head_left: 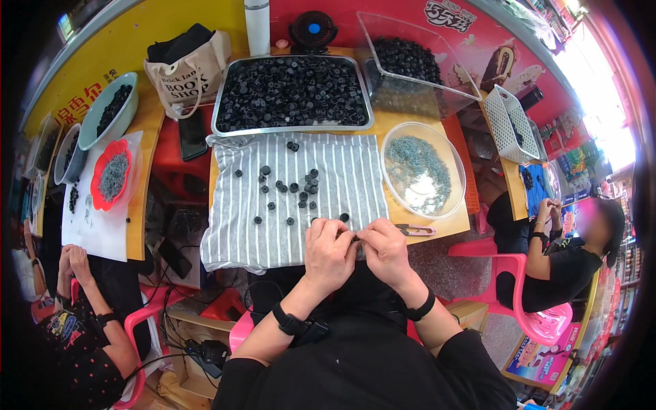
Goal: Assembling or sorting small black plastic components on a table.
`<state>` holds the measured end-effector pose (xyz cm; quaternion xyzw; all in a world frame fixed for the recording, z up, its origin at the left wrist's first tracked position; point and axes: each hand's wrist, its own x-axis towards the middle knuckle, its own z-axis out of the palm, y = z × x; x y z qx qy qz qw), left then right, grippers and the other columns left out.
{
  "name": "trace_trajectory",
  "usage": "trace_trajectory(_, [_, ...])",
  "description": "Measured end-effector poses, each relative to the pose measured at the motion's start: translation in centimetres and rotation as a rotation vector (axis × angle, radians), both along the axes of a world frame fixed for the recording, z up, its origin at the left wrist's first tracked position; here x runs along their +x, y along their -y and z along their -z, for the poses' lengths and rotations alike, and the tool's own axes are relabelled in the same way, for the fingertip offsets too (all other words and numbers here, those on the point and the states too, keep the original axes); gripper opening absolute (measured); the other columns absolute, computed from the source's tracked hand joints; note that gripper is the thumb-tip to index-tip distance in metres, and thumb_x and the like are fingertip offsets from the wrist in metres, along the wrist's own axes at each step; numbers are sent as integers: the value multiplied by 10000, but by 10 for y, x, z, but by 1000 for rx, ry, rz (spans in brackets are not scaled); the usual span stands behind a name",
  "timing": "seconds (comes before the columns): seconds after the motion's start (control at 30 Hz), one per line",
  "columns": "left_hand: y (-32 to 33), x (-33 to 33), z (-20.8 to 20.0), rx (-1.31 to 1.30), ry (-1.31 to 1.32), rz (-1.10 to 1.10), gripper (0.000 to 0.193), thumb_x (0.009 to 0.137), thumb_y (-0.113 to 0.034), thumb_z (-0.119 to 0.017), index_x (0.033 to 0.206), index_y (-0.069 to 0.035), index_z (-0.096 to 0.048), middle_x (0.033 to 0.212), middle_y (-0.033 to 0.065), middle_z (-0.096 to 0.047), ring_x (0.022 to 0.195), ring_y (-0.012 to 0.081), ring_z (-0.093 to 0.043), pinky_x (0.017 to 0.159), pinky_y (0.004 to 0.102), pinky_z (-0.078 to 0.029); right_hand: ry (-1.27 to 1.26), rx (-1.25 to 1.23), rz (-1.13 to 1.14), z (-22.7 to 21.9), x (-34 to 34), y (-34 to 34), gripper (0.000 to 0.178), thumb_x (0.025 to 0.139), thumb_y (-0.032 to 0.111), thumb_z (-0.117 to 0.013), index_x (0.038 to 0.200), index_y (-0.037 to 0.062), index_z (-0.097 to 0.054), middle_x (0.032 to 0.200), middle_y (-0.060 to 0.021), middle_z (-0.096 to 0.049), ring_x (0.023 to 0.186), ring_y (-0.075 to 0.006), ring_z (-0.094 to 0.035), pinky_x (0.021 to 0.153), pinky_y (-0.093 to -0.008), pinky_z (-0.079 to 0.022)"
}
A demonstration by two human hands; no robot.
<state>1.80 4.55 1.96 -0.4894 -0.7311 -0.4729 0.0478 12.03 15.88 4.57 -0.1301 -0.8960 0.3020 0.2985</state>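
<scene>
Over the front edge of the cloth, my left hand and my right hand meet with pinched fingers. Between their fingertips is a small black part, mostly covered by the fingers. Several small round black caps lie scattered across a grey-and-white striped cloth beyond my hands. One black cap sits just past my fingers. A pair of thread snips rests to the right of my right hand. A clear round tub holds small grey-blue pieces.
A metal tray full of black caps stands behind the cloth. Beside it are a clear bin, a small fan and a canvas tote bag. A phone lies at left. Co-workers sit at tables on both sides.
</scene>
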Motion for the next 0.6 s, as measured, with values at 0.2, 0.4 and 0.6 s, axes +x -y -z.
trace_trajectory(0.2, [0, 0, -1, 15, -2, -9, 140, 684, -76, -738, 804, -54, -670, 910, 65, -577, 903, 275, -537, 754, 394, -407, 23, 95, -56, -2, -3, 0, 176, 673, -99, -633, 820, -11, -676, 755, -117, -576, 717, -303, -589, 623, -388, -481])
trace_trajectory(0.4, [0, -1, -1, 11, 15, -2, 168, 684, -73, -763, 835, -50, -693, 898, 69, -594, 886, 276, -542, 749, 393, -411, 21, 43, -36, 3, 0, 0, 171, 674, -93, -636, 816, -6, -676, 751, -122, -568, 712, -304, -584, 618, -397, -476])
trace_trajectory(0.6, [0, -1, 0, 7, 20, -1, 168, 682, -71, -760, 836, -52, -694, 898, 66, -595, 887, 272, -543, 748, 392, -410, 42, 96, -53, 0, 0, 0, 158, 665, -85, -640, 801, -8, -662, 757, -123, -556, 710, -310, -576, 614, -405, -468])
